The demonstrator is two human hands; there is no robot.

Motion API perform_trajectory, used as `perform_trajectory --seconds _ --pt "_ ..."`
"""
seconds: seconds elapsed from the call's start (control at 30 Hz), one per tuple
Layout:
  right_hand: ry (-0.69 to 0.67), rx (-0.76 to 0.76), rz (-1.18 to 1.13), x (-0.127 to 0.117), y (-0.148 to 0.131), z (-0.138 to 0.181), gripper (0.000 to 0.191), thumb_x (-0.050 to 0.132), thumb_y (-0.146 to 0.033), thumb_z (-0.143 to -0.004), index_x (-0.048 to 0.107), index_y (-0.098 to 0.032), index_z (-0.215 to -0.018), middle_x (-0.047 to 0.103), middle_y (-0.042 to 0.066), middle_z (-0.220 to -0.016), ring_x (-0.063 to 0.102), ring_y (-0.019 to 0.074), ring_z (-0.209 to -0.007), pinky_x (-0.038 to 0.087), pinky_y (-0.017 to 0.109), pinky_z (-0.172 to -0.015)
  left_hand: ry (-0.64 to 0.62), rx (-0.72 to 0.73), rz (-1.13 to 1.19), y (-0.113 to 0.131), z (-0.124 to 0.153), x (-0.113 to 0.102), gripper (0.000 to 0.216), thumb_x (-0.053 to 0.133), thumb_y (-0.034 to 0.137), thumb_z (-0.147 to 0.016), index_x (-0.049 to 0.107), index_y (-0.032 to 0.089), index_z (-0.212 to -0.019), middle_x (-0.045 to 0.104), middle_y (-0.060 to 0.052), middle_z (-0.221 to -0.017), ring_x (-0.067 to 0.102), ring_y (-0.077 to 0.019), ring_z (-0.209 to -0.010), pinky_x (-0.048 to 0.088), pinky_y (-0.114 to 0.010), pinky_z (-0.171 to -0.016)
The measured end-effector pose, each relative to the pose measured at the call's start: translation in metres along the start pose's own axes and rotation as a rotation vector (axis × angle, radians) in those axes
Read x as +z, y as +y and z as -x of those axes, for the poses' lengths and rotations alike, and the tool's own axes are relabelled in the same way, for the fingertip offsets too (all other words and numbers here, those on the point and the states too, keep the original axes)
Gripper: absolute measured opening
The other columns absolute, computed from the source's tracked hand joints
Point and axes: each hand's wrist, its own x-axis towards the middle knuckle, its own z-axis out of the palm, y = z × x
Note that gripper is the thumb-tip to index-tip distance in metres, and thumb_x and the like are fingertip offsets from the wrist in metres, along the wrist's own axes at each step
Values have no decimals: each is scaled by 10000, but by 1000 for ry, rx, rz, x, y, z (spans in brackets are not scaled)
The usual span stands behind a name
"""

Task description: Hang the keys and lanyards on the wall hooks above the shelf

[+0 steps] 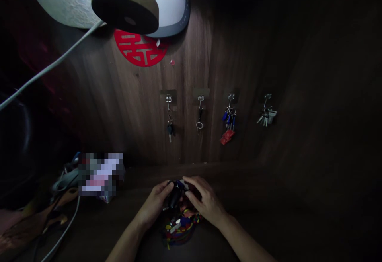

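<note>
My left hand [155, 203] is closed on the near side of a bunch of keys, its thumb pressed on a dark, rounded fob [174, 197]. From the other side, my right hand [206, 199] has its thumb and fingers curled around the blue and pale pieces at the top of the same bunch. Multicoloured braided cords [182, 232] in red, yellow, blue and green spread below the hands on the dark surface. Something whitish lies among them. Poor light and my fingers hide the keys' details.
Several hooks on the wooden panel hold keys: a dark key [170, 130], a ring [199, 125], blue-headed keys [229, 118] and silver keys [266, 118]. A lamp [125, 7] and caps hang above a red paper cutout [140, 51]. A wooden brush [38, 222] and cables lie left.
</note>
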Motion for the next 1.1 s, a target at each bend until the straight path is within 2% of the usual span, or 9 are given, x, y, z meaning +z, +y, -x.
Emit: perform_trajectory --seconds 0.17,0.4,0.53,0.63,0.9,1.1 --pt "0 -15 -1 4 7 1 286 444 -201 -889 558 -256 -1146 674 44 -993 617 174 -917 495 306 -806 -113 -28 25 -3 1 5 375 649 477 -742 649 123 -867 651 -27 -674 593 -139 -592 446 -243 -610" --pt "84 121 -91 1 12 3 297 411 -241 -904 547 -231 -1168 653 60 -1093 610 176 -1002 491 286 -858 -78 -20 65 3 5 11 319 721 414 -692 642 149 -851 630 -15 -745 564 -117 -625 434 -223 -617" --pt "46 171 -158 -2 12 2 284 409 -273 -908 587 -234 -1125 678 32 -904 638 133 -728 509 235 -703 -115 -4 49 6 5 11 297 741 385 -677 651 143 -823 576 6 -703 492 -82 -576 381 -186 -540" --pt "-5 207 -202 -3 12 2 283 389 -273 -916 621 -223 -1070 640 -7 -713 588 105 -580 484 206 -605 -106 9 78 6 5 11 282 732 378 -686 661 136 -811 577 0 -720 458 -70 -566 371 -187 -555" --pt "-9 72 -143 -9 4 -1 191 445 -245 -896 631 -212 -929 611 46 -868 572 156 -846 451 267 -767 -142 62 92 3 3 14 262 723 371 -699 620 156 -807 552 12 -731 453 -85 -588 376 -206 -585" --pt "6 109 -202 -7 5 -2 155 474 -274 -886 614 -215 -919 615 36 -842 584 155 -810 455 265 -740 -190 37 31 -2 2 12 277 681 367 -750 612 170 -932 553 10 -765 472 -89 -608 373 -213 -598"
